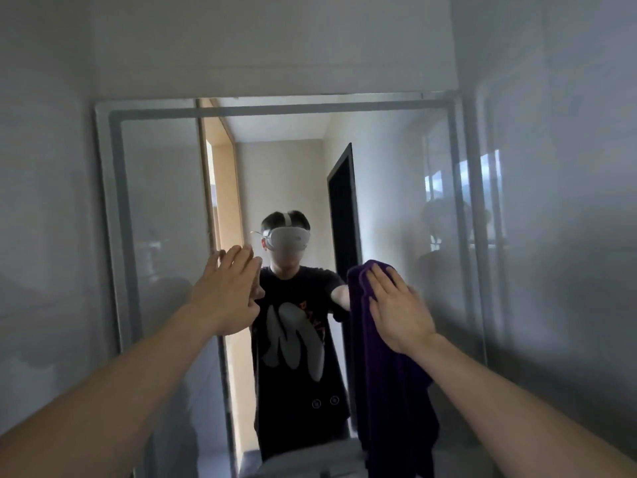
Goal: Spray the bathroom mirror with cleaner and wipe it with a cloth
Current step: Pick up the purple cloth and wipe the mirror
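A large wall mirror (165, 208) with a pale frame fills the middle of the head view. My right hand (396, 305) lies flat, fingers spread, pressing a dark purple cloth (386, 381) against the glass right of centre; the cloth hangs down in a long fold below the hand. My left hand (227, 291) is open and flat, palm on the glass left of centre, holding nothing. No spray bottle is in view.
Grey walls stand close on the left (44, 236) and right (568, 201) of the mirror. The glass reflects a person in a black shirt with a headset, a doorway and a dark door. A pale basin edge (310, 457) shows at the bottom.
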A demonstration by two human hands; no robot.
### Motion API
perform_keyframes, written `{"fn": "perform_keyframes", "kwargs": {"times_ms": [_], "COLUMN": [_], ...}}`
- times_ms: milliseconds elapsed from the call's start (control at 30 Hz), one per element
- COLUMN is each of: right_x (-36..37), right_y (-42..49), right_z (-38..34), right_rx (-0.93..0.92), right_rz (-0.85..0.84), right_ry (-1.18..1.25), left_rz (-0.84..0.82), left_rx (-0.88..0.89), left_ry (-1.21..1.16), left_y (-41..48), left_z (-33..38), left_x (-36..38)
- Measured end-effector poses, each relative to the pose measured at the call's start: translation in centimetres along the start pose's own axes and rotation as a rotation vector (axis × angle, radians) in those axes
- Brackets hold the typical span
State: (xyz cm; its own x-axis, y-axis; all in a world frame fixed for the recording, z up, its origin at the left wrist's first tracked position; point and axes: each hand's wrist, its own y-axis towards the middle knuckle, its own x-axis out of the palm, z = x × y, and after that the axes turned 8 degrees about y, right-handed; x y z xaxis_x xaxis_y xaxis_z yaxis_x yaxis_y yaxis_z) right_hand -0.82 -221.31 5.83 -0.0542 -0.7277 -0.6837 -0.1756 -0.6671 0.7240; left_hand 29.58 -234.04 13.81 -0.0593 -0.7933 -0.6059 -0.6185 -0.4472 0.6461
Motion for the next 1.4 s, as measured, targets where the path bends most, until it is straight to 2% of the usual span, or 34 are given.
{"fn": "perform_keyframes", "kwargs": {"times_ms": [133,267,400,533,667,767,933,1033,1133,1267,1400], "right_x": [-0.9,-1.4,-2.8,-6.0,-9.9,-12.2,-13.5,-13.2,-12.9,-12.4,-11.1], "right_y": [-3.1,-6.3,-8.4,-9.9,-10.9,-11.8,-14.6,-17.3,-20.3,-24.1,-27.4], "right_z": [1.0,1.3,1.0,0.4,-0.4,-0.7,-1.2,-1.2,-0.4,1.3,4.0], "right_rx": [0.049,0.067,0.068,0.113,0.355,0.512,0.616,0.668,0.732,0.801,0.933], "right_rz": [-0.046,-0.057,-0.069,-0.025,0.044,0.074,0.061,0.071,0.072,0.056,0.124], "right_ry": [0.029,0.063,0.195,0.699,1.261,1.655,1.975,2.093,2.151,2.153,2.139], "left_rz": [-0.042,-0.142,-0.312,-0.453,-0.565,-0.679,-0.679,-0.613,-0.571,-0.674,-0.750], "left_rx": [0.105,0.298,0.339,0.271,0.164,0.175,0.155,0.147,0.201,0.205,0.152], "left_ry": [-0.054,-0.338,-0.502,-0.655,-0.842,-0.969,-1.192,-1.344,-1.361,-1.278,-1.351], "left_y": [-1.3,-2.9,-4.2,-5.0,-5.9,-7.5,-12.0,-14.7,-16.6,-18.2,-19.4], "left_z": [4.1,9.9,15.0,17.6,19.2,21.0,26.0,29.2,31.0,32.3,32.9], "left_x": [-1.2,-1.8,-1.7,-0.8,-0.3,-0.8,-2.2,-2.6,-2.7,-2.2,-1.6]}}
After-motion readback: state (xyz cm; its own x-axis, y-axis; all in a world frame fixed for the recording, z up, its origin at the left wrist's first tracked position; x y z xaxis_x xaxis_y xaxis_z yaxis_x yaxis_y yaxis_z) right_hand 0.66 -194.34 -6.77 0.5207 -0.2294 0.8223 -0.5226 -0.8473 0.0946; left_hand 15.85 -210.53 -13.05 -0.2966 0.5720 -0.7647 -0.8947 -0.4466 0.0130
